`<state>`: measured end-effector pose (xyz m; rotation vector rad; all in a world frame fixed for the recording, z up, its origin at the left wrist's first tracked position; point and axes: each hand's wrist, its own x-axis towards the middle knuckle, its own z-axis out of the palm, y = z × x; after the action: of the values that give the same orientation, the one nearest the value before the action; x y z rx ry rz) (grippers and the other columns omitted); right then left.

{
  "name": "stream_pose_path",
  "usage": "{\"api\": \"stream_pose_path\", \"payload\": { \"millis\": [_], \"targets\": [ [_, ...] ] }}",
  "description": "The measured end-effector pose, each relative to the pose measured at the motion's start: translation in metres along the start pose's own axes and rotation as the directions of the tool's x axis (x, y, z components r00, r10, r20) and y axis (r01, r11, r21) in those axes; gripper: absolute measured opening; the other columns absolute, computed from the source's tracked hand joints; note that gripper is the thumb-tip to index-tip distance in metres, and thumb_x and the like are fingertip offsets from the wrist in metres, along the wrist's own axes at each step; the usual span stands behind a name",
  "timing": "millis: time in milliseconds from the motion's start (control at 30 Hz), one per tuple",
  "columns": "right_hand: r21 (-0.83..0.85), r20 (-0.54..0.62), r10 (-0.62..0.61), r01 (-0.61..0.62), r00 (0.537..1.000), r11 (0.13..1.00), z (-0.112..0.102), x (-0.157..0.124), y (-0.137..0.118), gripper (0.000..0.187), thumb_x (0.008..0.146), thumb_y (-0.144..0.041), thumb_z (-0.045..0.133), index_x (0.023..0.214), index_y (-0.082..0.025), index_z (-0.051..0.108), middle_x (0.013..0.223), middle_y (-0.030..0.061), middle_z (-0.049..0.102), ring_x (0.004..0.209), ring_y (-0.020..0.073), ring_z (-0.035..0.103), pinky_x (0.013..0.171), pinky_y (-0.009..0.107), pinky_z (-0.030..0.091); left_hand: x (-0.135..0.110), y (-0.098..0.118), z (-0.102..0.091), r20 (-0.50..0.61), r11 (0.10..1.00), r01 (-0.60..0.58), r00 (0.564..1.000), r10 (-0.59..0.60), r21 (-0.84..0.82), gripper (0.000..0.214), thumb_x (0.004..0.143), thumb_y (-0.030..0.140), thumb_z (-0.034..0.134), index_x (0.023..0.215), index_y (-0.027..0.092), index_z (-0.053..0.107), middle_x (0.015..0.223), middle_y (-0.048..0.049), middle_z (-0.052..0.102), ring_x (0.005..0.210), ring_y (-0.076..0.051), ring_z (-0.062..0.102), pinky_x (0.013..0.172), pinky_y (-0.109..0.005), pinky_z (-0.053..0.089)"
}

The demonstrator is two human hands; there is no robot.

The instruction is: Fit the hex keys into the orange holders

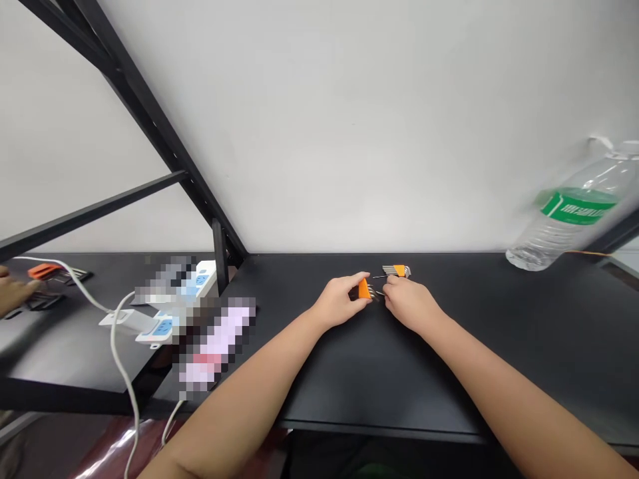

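Observation:
My left hand (339, 299) is closed on a small orange holder (364, 289) with several thin metal hex keys sticking out of it toward the right. My right hand (407, 303) is closed in a pinch at the tips of those keys (378, 293). Just behind my right hand, a second orange holder with metal keys (397, 271) lies on the black table (449, 372), touching neither hand. Both forearms reach in from the bottom of the view.
A clear plastic water bottle with a green label (569, 216) stands at the far right by the wall. Left of a black frame post (218, 256) lie white power strips (164, 322) with cables. Another person's hand (12, 293) works at the far left by an orange holder (42, 270).

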<state>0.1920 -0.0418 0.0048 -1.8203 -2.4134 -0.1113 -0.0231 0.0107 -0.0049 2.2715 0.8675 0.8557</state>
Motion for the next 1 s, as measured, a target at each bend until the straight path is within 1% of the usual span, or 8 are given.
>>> {"api": "stream_pose_path", "payload": {
  "millis": [100, 200, 333, 433, 533, 667, 833, 1000],
  "targets": [
    [-0.012, -0.021, -0.015, 0.015, 1.0, 1.0, 0.003, 0.002, 0.003, 0.017, 0.091, -0.012, 0.056, 0.084, -0.018, 0.07, 0.095, 0.0127, 0.069, 0.084, 0.0238, 0.068, 0.063, 0.03, 0.047, 0.001, 0.001, 0.0, 0.011, 1.0, -0.001, 1.0, 0.001, 0.004, 0.055, 0.083, 0.029, 0.074, 0.136, 0.02, 0.063, 0.104, -0.0026, 0.076, 0.089, -0.017, 0.071, 0.091, -0.032, 0.059],
    [0.003, -0.054, -0.009, 0.009, 0.999, 1.0, 0.006, 0.002, 0.007, 0.016, 0.092, -0.015, 0.055, 0.084, -0.019, 0.068, 0.095, 0.011, 0.069, 0.08, 0.0217, 0.066, 0.063, 0.03, 0.046, 0.002, 0.001, 0.0, 0.015, 1.0, 0.016, 1.0, -0.016, -0.002, 0.055, 0.083, 0.028, 0.074, 0.136, 0.021, 0.063, 0.108, -0.0027, 0.076, 0.092, -0.018, 0.072, 0.094, -0.033, 0.058],
    [0.082, -0.125, -0.009, 0.02, 0.992, 0.996, 0.003, 0.001, 0.01, 0.013, 0.091, -0.014, 0.055, 0.086, -0.02, 0.065, 0.096, 0.0089, 0.069, 0.086, 0.0212, 0.065, 0.067, 0.029, 0.046, 0.003, 0.0, 0.0, 0.019, 1.0, 0.028, 0.999, -0.028, -0.013, 0.055, 0.082, 0.027, 0.075, 0.136, 0.021, 0.063, 0.113, -0.0033, 0.076, 0.096, -0.018, 0.073, 0.097, -0.032, 0.058],
    [0.175, -0.17, 0.022, 0.008, 0.985, 0.985, -0.002, -0.001, 0.01, 0.01, 0.092, -0.015, 0.054, 0.091, -0.021, 0.063, 0.088, 0.0059, 0.069, 0.078, 0.0196, 0.063, 0.064, 0.029, 0.043, 0.003, 0.0, 0.0, 0.015, 1.0, 0.01, 1.0, -0.01, -0.013, 0.055, 0.082, 0.027, 0.075, 0.136, 0.021, 0.064, 0.112, -0.0032, 0.077, 0.095, -0.018, 0.073, 0.096, -0.033, 0.058],
    [0.294, -0.199, -0.031, 0.09, 0.979, 0.952, -0.003, -0.003, 0.013, 0.013, 0.096, -0.016, 0.052, 0.097, -0.021, 0.064, 0.086, 0.0041, 0.069, 0.072, 0.0184, 0.063, 0.063, 0.029, 0.044, 0.002, 0.0, 0.001, 0.012, 1.0, -0.003, 1.0, 0.003, -0.003, 0.055, 0.082, 0.027, 0.075, 0.136, 0.021, 0.063, 0.111, -0.003, 0.077, 0.094, -0.018, 0.073, 0.095, -0.033, 0.059],
    [0.429, -0.318, -0.094, 0.231, 0.944, 0.873, 0.0, -0.002, 0.018, 0.018, 0.1, -0.018, 0.051, 0.103, -0.022, 0.068, 0.096, 0.0065, 0.073, 0.085, 0.0203, 0.068, 0.075, 0.033, 0.051, 0.002, 0.002, 0.001, 0.019, 1.0, -0.016, 1.0, 0.016, 0.004, 0.055, 0.082, 0.027, 0.075, 0.136, 0.021, 0.064, 0.11, -0.0029, 0.077, 0.092, -0.018, 0.073, 0.094, -0.032, 0.06],
    [0.439, -0.364, -0.125, 0.288, 0.923, 0.851, 0.001, -0.002, 0.019, 0.022, 0.1, -0.017, 0.051, 0.102, -0.023, 0.073, 0.095, 0.0076, 0.073, 0.088, 0.0225, 0.07, 0.083, 0.038, 0.056, 0.001, 0.003, 0.0, 0.016, 1.0, -0.006, 1.0, 0.005, 0.015, 0.056, 0.082, 0.028, 0.075, 0.136, 0.022, 0.064, 0.113, -0.0029, 0.077, 0.094, -0.019, 0.074, 0.096, -0.034, 0.059],
    [0.434, -0.388, -0.11, 0.287, 0.915, 0.854, -0.001, -0.005, 0.018, 0.023, 0.101, -0.018, 0.051, 0.106, -0.022, 0.073, 0.098, 0.0087, 0.072, 0.093, 0.0235, 0.07, 0.085, 0.038, 0.056, 0.002, 0.003, 0.0, 0.011, 1.0, -0.004, 1.0, 0.004, 0.026, 0.055, 0.082, 0.027, 0.075, 0.136, 0.022, 0.064, 0.113, -0.0029, 0.077, 0.094, -0.019, 0.074, 0.094, -0.033, 0.059]
  ]
}}
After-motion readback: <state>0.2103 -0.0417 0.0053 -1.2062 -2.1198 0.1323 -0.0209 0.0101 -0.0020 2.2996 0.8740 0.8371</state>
